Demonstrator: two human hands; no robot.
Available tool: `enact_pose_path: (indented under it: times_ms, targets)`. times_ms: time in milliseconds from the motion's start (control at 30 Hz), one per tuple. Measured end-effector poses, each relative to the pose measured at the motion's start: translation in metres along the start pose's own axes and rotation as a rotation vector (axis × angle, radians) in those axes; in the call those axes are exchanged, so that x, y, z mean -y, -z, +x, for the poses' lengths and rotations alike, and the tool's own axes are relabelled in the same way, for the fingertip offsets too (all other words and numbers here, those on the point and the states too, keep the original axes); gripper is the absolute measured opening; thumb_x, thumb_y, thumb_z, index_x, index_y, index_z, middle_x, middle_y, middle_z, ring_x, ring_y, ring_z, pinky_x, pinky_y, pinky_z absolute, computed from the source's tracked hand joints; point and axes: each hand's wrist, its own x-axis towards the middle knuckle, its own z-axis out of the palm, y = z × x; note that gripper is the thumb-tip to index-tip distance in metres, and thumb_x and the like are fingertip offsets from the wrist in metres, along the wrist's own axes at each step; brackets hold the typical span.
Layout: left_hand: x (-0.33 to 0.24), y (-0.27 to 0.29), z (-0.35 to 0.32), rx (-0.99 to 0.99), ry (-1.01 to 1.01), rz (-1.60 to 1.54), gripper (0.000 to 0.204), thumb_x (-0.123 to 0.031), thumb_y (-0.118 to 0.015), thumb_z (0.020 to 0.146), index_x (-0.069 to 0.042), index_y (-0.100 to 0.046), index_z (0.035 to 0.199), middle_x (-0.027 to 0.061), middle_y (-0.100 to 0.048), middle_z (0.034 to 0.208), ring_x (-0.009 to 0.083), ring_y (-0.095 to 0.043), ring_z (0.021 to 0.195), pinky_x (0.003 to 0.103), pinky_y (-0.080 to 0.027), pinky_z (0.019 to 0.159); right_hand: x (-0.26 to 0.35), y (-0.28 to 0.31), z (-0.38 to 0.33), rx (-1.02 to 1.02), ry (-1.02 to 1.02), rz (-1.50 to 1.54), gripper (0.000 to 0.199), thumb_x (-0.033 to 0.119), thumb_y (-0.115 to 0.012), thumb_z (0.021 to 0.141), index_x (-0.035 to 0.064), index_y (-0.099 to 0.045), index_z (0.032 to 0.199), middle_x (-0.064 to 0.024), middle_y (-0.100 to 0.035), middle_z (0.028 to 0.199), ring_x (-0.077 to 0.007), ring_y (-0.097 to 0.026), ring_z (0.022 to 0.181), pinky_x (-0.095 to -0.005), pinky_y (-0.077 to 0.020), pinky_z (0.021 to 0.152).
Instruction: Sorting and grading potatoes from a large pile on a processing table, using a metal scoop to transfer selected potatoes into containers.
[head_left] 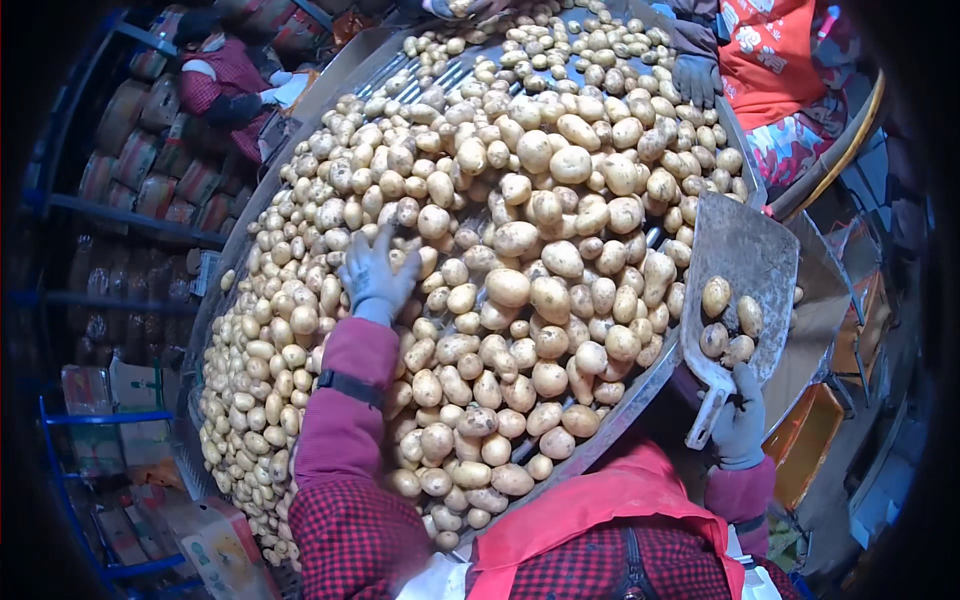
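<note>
A broad heap of pale yellow potatoes [508, 288] covers the metal sorting table in front of me. My left hand [378, 278], in a grey glove, reaches into the left middle of the heap with its fingers spread, touching potatoes and holding none. At the right side my right hand [742, 420], also gloved in grey, is closed round the handle of a scoop [748, 235]. This scoop has a wide, worn, greyish pan beside the table's right edge. Several potatoes [716, 297] lie in its pan, close to the handle.
A metal rim [640, 400] borders the table. A co-worker's dark-gloved hand [697, 78] rests by the far right potatoes; another person [228, 85] stands at far left. Shelves of packed boxes [135, 155] line the left. An orange-lined crate [806, 445] stands at right, below the scoop.
</note>
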Motion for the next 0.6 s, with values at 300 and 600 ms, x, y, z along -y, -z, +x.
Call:
enact_pose_path:
  times_ms: [300, 600]
  targets:
    - [-0.012, 0.035, -0.068, 0.23, -0.275, -0.109, 0.075, -0.052, -0.07, 0.083, -0.013, -0.049, 0.144, 0.0162, -0.044, 0.151, 0.0443, -0.033, 0.142, 0.057, -0.026, 0.117, 0.066, -0.04, 0.016, 0.034, -0.354, 0.657, 0.036, 0.018, -0.051, 0.104, -0.0013, -0.054, 0.134, -0.0142, -0.064, 0.124, -0.0204, -0.067, 0.107, -0.0326, -0.0598, 0.086]
    - [-0.012, 0.019, -0.068, 0.264, -0.289, -0.089, 0.081, -0.038, -0.073, 0.084, -0.012, -0.038, 0.152, 0.0159, -0.042, 0.154, 0.047, -0.022, 0.146, 0.054, -0.022, 0.12, 0.006, -0.011, -0.008, -0.024, -0.116, 0.101, 0.037, 0.026, -0.053, 0.103, -0.0034, -0.062, 0.123, -0.0123, -0.07, 0.113, -0.0234, -0.07, 0.099, -0.0412, -0.0589, 0.082]
